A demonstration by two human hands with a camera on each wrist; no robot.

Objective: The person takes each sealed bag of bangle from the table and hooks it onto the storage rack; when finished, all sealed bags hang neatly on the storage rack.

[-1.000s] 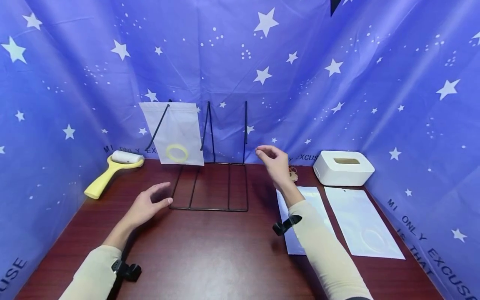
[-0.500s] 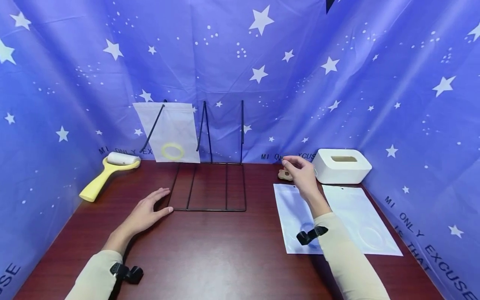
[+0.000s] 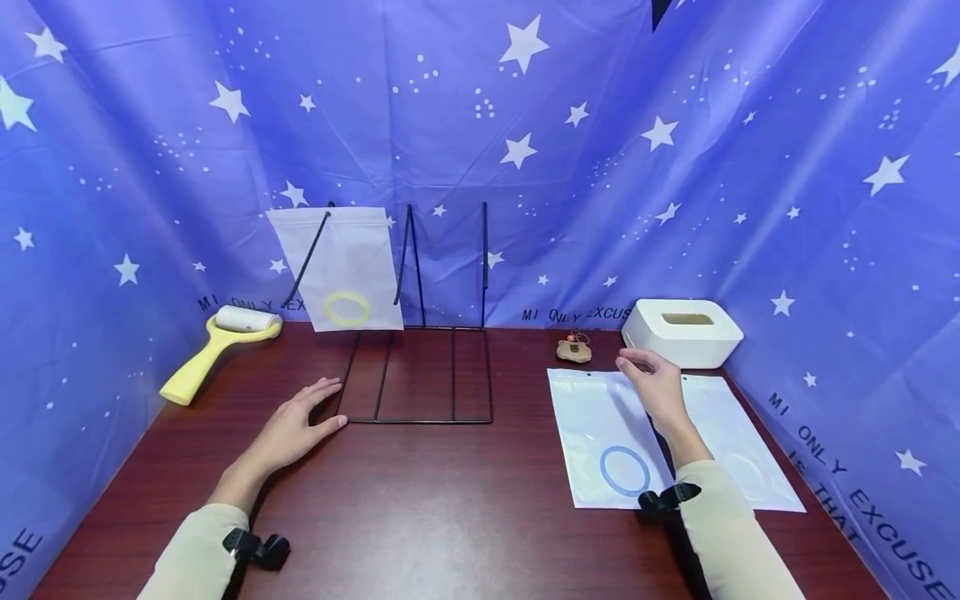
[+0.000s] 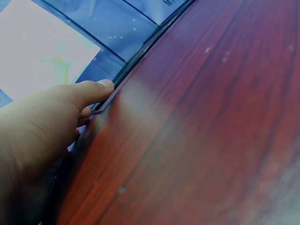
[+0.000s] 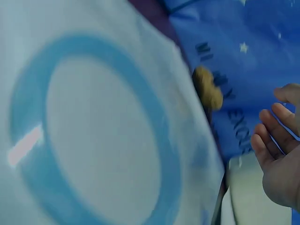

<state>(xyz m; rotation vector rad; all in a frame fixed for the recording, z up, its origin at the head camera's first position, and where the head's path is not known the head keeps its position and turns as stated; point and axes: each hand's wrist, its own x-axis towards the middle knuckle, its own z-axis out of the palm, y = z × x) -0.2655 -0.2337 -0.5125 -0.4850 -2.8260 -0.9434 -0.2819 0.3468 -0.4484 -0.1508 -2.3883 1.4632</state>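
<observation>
A black wire rack point(image 3: 453, 375) stood upright left of centre, the left hand point(image 3: 296, 425) at its near left corner. A yellow-ringed white bag point(image 3: 352, 258) hung from its left arm. At right, a blue-ringed white bag point(image 3: 588, 421) lay flat, the right hand point(image 3: 652, 387) just above its far right corner; a pale-ringed white bag point(image 3: 735, 425) lay beside it.

- Blue cloth point(image 3: 450, 125), back left: "MI ONLY EX" is showing.
- Back right: "MI ONLY" and "XCUS" are showing.
- Right side: "MI ONLY EXCUSE" and "IS THAT" are slanting downward.
- Left side: "USE" is slanting upward.
</observation>
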